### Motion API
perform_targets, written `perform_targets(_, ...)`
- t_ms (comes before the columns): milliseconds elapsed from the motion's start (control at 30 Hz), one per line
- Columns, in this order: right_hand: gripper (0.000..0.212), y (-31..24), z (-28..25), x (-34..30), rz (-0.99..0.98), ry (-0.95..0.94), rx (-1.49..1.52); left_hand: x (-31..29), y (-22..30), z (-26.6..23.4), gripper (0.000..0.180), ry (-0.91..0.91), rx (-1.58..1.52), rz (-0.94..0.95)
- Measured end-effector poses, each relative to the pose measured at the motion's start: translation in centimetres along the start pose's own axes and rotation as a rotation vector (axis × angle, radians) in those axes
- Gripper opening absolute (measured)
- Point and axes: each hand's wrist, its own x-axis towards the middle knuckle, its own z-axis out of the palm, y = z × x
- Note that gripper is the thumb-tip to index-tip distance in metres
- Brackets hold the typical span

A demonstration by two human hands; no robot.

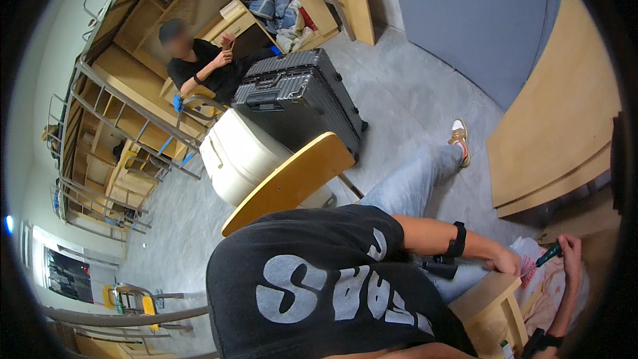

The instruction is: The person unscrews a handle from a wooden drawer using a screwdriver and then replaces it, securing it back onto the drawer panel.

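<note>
Screwdriver (549, 254), dark-handled, is gripped in the right hand (571, 250), its shaft slanting toward the left hand (508, 261) – fingers curled beside a wooden panel (486, 294), their hold unclear. Farther out: a chair backrest (290, 183), white suitcase (244, 154), dark ribbed suitcase (302, 108) – and a seated person (207, 72).

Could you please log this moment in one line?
left hand: beside light wooden panel, grip unclear | right hand: holding green-handled tool, shaft toward left hand | background: another person, dark suitcase

blk tee (339, 276): lg gray ltrs | wht item (529, 247): red print, illegible
</note>
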Motion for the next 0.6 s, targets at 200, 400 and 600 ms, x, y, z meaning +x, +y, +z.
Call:
perform_targets(200,0.041,-5.3,1.6,-0.8,-0.174,0.043,-0.344,2.3,-2.7,0.7,0.004,0.175,0.093,0.109)
perform_targets(400,0.021,-4.0,1.1,-0.7,0.075,-0.059,0.009,2.6,-3.2,0.4,0.005,0.196,0.043,0.067)
perform_targets(600,0.024,0.6,-0.4,0.0,-0.023,-0.025,0.085,3.5,-1.0,1.4,0.01,0.213,-0.077,0.2)
